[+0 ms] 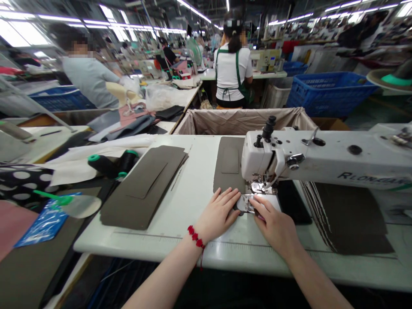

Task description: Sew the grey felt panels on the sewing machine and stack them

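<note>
My left hand (222,212) lies palm down on the pale sewing table, its fingers stretched out by the lower edge of a dark grey-brown panel (222,180). Its thumb reaches toward the metal plate (246,203) in front of the presser foot. On the other side of that plate my right hand (277,225) has its fingers bent in, fingertips touching the metal. A small purplish bit shows under these fingers, too little to name. Above both hands stands the white sewing machine (309,154). The panel lies left of the needle, partly behind the machine head, with a smaller rounded piece (230,160) on it.
Stacked grey-brown panels lie left (141,189) and right (354,214). A black flat object (293,201) rests under the machine arm. Black thread cones (103,165) stand left. Behind the table are a cloth-lined bin (244,120), a blue crate (328,90) and a seated person (233,68).
</note>
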`<action>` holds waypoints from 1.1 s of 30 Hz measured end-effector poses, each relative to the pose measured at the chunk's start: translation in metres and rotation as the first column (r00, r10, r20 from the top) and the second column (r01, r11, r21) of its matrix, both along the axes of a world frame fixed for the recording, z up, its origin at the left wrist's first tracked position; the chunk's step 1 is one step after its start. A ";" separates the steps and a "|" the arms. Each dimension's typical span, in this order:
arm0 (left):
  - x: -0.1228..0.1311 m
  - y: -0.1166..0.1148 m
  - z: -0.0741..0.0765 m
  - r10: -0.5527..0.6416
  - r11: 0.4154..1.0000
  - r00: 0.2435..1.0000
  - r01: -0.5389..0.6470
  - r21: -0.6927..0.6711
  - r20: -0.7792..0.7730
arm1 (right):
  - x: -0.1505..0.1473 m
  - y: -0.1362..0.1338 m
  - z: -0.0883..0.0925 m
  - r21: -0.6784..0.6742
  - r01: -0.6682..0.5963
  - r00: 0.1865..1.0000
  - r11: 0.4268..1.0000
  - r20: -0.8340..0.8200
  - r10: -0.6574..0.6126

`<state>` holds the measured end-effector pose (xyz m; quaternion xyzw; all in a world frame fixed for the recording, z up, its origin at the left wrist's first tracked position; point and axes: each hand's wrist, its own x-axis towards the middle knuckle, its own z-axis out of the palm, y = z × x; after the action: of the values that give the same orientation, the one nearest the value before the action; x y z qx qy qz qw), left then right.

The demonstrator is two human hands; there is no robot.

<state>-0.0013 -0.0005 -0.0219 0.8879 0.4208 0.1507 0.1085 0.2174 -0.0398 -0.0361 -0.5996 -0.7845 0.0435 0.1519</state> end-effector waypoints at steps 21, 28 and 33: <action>0.001 0.002 0.001 0.025 1.000 0.999 -0.025 -0.003 -0.037 | 0.000 0.001 -0.004 0.036 -0.005 1.000 0.999 -0.021 0.006; 0.001 0.001 0.001 0.029 0.999 1.000 -0.028 0.016 -0.009 | 0.000 0.001 -0.003 0.030 -0.007 1.000 1.000 0.000 0.007; 0.000 0.001 0.001 0.038 0.999 0.999 -0.038 0.020 0.018 | 0.000 0.001 -0.004 0.043 -0.003 1.000 0.999 0.004 0.003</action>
<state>-0.0015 0.0004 -0.0209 0.8795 0.4350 0.1648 0.1003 0.2171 -0.0393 -0.0402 -0.5951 -0.7865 0.0255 0.1630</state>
